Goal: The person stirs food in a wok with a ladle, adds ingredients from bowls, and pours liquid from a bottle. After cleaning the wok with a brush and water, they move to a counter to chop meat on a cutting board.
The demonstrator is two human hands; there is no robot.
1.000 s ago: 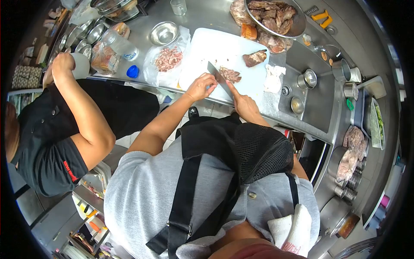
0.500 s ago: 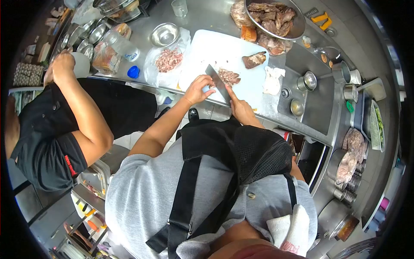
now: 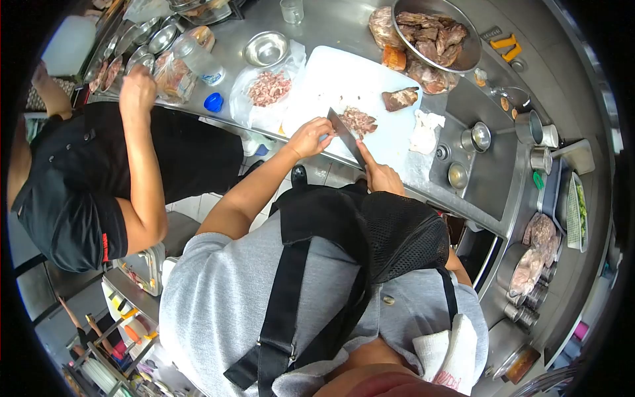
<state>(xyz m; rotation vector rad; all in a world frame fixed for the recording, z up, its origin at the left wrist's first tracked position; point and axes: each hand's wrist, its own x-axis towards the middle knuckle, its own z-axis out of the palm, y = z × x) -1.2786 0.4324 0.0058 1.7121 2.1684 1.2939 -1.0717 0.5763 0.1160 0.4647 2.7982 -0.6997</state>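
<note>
My right hand is wrapped round the handle of a knife, its index finger stretched along the blade. The blade rests slanting over the white cutting board. Just left of the blade, my left hand has its fingers curled and pressed together near the board's front edge; what they pinch is hidden. Right of the blade lies a small pile of chopped meat. A larger browned chunk of meat sits at the board's right side. More diced meat lies on a plastic bag to the left.
A metal bowl and a blue cap are left of the board. Behind stands a large bowl of cooked meat. A white cloth lies beside the sink. A co-worker's hand is near several metal bowls at left.
The co-worker's near hand has moved right, towards the bowls, and the pale round item has left that hand. My hands and the knife remain at the chopped meat, with slight shifts.
</note>
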